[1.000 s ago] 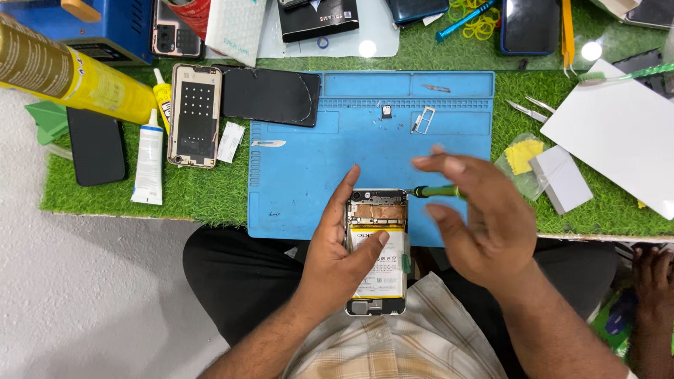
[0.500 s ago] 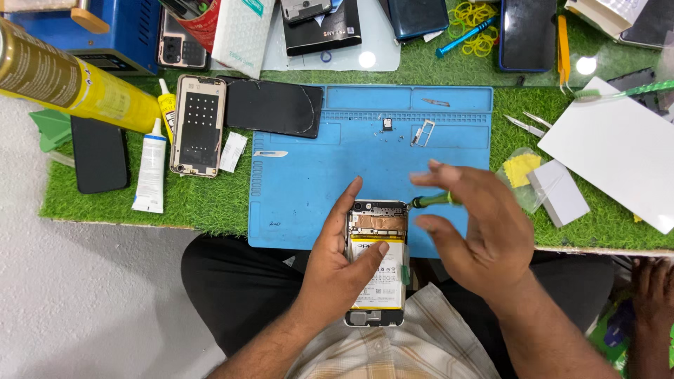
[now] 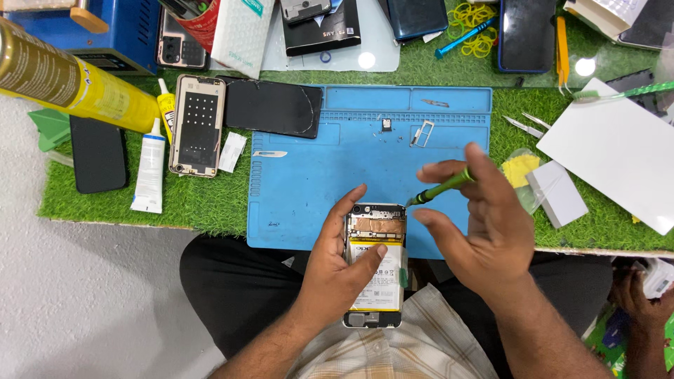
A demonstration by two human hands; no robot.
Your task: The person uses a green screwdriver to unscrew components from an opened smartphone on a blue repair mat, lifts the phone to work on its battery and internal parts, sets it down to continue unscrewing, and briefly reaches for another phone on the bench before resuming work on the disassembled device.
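My left hand (image 3: 342,261) grips an opened smartphone (image 3: 377,281) with its back cover off, showing the battery and circuit board, over the near edge of the blue work mat (image 3: 316,175). My right hand (image 3: 484,224) holds a green-handled screwdriver (image 3: 442,187), its dark tip pointing at the phone's upper right corner. A small SIM tray (image 3: 422,133) and tiny metal parts (image 3: 385,125) lie on the mat farther away.
A phone frame (image 3: 199,125), black back cover (image 3: 270,107), white glue tube (image 3: 149,167) and yellow bottle (image 3: 70,84) lie to the left. Tweezers (image 3: 523,125), white sheet (image 3: 618,158) and several phones sit right and behind. Another person's hand (image 3: 642,302) is at lower right.
My right hand has shifted right and lifted slightly, showing more of the green screwdriver. The left hand keeps the same grip on the phone.
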